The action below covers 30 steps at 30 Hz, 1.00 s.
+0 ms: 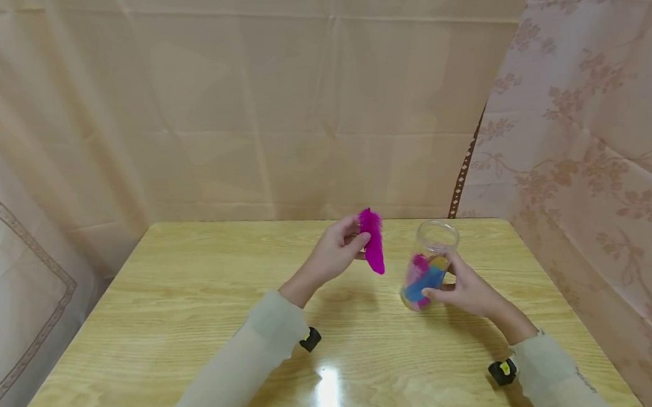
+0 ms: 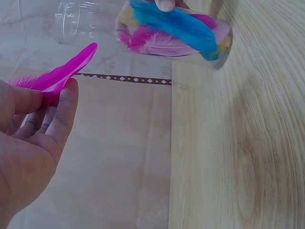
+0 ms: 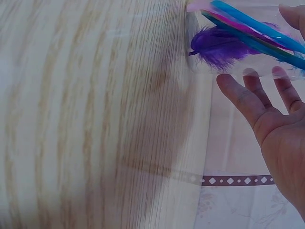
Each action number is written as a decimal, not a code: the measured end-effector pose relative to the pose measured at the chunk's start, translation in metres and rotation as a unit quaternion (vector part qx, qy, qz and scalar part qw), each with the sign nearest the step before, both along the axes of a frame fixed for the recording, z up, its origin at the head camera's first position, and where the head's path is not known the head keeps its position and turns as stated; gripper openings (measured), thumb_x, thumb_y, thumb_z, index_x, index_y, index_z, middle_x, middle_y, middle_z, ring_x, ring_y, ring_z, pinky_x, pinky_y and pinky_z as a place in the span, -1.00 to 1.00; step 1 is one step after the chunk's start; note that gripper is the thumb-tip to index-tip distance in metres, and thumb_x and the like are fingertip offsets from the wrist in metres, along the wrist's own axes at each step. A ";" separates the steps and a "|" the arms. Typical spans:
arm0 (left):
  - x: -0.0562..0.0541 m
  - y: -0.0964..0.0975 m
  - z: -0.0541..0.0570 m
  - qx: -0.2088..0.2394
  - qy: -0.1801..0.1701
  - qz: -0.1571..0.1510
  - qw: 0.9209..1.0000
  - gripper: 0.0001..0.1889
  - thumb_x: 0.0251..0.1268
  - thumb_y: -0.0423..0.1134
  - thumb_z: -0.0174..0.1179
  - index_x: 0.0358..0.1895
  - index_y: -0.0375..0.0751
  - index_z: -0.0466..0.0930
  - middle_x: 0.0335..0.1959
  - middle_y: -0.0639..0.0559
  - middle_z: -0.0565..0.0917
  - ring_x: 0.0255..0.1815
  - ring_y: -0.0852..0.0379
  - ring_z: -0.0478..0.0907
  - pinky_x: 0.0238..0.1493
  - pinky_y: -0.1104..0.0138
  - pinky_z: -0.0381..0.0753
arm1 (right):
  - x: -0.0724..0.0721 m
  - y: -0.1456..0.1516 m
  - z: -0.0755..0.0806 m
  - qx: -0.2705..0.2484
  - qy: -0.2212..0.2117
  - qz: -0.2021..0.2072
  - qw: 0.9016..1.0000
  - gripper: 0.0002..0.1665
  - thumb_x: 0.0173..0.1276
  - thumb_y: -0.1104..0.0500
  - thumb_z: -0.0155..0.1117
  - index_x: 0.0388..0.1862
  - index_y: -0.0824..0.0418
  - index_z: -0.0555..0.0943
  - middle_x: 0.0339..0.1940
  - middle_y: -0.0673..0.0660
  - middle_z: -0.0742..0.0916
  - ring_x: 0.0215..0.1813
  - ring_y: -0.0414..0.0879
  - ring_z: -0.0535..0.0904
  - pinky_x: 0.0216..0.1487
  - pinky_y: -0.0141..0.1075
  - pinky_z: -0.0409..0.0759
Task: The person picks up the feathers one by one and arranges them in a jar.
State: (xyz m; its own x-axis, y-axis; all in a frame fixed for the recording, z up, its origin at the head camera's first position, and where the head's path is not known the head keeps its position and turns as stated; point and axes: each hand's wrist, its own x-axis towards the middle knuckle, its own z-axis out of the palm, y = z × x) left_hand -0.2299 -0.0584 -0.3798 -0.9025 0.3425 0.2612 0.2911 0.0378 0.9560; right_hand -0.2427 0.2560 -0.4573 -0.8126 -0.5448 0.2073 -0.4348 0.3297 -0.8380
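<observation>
Between thumb and fingers, my left hand (image 1: 337,248) pinches a magenta feather (image 1: 374,242) above the table, left of a clear jar. In the left wrist view the feather (image 2: 66,71) points its smooth tip toward the upper right. My right hand (image 1: 469,287) grips the transparent jar (image 1: 438,236) around its side, thumb in front. Inside the jar are blue, pink, magenta and yellow feathers (image 2: 178,28). A purple feather (image 3: 217,47) also shows through the wall in the right wrist view. The jar's mouth is uncovered and its body leans slightly.
A light wood-grain table (image 1: 186,294) lies under both hands. Behind it hangs a beige cloth (image 1: 225,110), and a flowered cloth (image 1: 604,152) hangs along the right side. Dark wrist devices, such as the black one (image 1: 502,371) by the right sleeve, sit at both cuffs.
</observation>
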 end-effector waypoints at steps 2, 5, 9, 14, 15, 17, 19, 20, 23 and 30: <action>-0.001 0.003 0.002 0.004 0.001 -0.002 1.000 -0.69 0.55 -0.44 0.06 0.27 -0.37 0.47 -0.03 -0.26 0.66 -0.09 -0.08 0.70 -0.13 0.19 0.75 | 0.000 0.000 0.000 0.001 0.001 -0.001 1.000 0.01 0.29 0.29 0.50 0.55 0.04 0.10 0.30 0.28 0.38 0.33 0.54 0.33 0.01 0.12 0.67; -0.001 0.007 0.004 0.008 0.002 -0.006 1.000 -0.70 0.55 -0.45 0.05 0.25 -0.40 0.46 -0.05 -0.29 0.66 -0.10 -0.09 0.70 -0.12 0.19 0.75 | -0.001 0.001 0.000 0.004 0.001 -0.002 1.000 0.02 0.29 0.29 0.50 0.55 0.06 0.08 0.29 0.28 0.39 0.33 0.56 0.32 0.01 0.20 0.65; 0.000 0.012 0.008 0.015 -0.007 -0.005 1.000 -0.71 0.54 -0.46 0.06 0.24 -0.38 0.47 -0.06 -0.27 0.66 -0.11 -0.07 0.70 -0.13 0.18 0.75 | 0.000 0.001 0.001 0.001 0.004 0.000 1.000 0.02 0.28 0.30 0.50 0.55 0.15 0.07 0.28 0.29 0.39 0.33 0.57 0.32 0.00 0.18 0.66; 0.000 0.018 0.011 0.024 -0.013 -0.004 1.000 -0.70 0.52 -0.47 0.09 0.24 -0.39 0.47 -0.06 -0.27 0.66 -0.12 -0.05 0.70 -0.10 0.07 0.75 | -0.001 0.001 0.002 -0.004 0.008 0.007 1.000 0.01 0.28 0.33 0.49 0.54 0.16 0.08 0.27 0.29 0.39 0.31 0.54 0.34 -0.01 0.07 0.70; -0.001 0.019 0.011 0.025 -0.012 -0.004 1.000 -0.69 0.52 -0.47 0.09 0.24 -0.39 0.46 -0.05 -0.28 0.65 -0.12 -0.05 0.70 -0.09 0.04 0.74 | -0.001 0.001 0.002 -0.006 0.010 0.007 1.000 0.01 0.28 0.33 0.49 0.54 0.14 0.09 0.27 0.29 0.39 0.31 0.53 0.34 -0.02 0.06 0.70; -0.001 0.022 0.013 0.023 -0.006 -0.004 1.000 -0.69 0.52 -0.46 0.10 0.25 -0.38 0.46 -0.05 -0.27 0.65 -0.13 -0.04 0.69 -0.09 0.02 0.74 | -0.002 0.001 0.002 -0.006 0.012 0.006 1.000 0.01 0.27 0.34 0.49 0.53 0.12 0.09 0.26 0.27 0.40 0.31 0.53 0.35 -0.02 0.07 0.70; -0.001 0.024 0.016 0.023 -0.002 -0.003 1.000 -0.68 0.51 -0.45 0.11 0.25 -0.37 0.46 -0.06 -0.25 0.64 -0.13 -0.03 0.69 -0.09 0.01 0.74 | -0.002 0.000 0.002 -0.008 0.013 0.005 1.000 0.01 0.27 0.34 0.50 0.53 0.10 0.10 0.27 0.27 0.40 0.31 0.53 0.34 -0.02 0.09 0.69; -0.001 0.025 0.017 0.023 0.000 -0.004 1.000 -0.68 0.51 -0.45 0.12 0.25 -0.37 0.46 -0.06 -0.24 0.64 -0.13 -0.03 0.69 -0.09 0.01 0.73 | -0.002 0.000 0.002 -0.008 0.014 0.006 1.000 0.01 0.27 0.34 0.49 0.53 0.12 0.09 0.28 0.28 0.39 0.31 0.54 0.34 -0.02 0.11 0.69; -0.002 0.030 0.021 0.029 0.001 -0.010 1.000 -0.67 0.50 -0.45 0.13 0.25 -0.38 0.46 -0.06 -0.24 0.63 -0.13 -0.04 0.69 -0.09 0.01 0.74 | -0.001 -0.001 0.002 -0.008 0.006 0.002 1.000 0.01 0.27 0.32 0.50 0.53 0.10 0.10 0.30 0.28 0.37 0.33 0.55 0.32 -0.02 0.15 0.67; -0.004 0.042 0.034 0.021 0.020 -0.022 0.999 -0.67 0.49 -0.43 0.15 0.25 -0.37 0.46 -0.06 -0.21 0.63 -0.13 0.00 0.68 -0.15 0.15 0.76 | 0.000 -0.001 0.002 -0.002 0.000 0.001 1.000 -0.01 0.30 0.29 0.49 0.54 0.03 0.10 0.31 0.28 0.38 0.35 0.56 0.29 0.00 0.19 0.66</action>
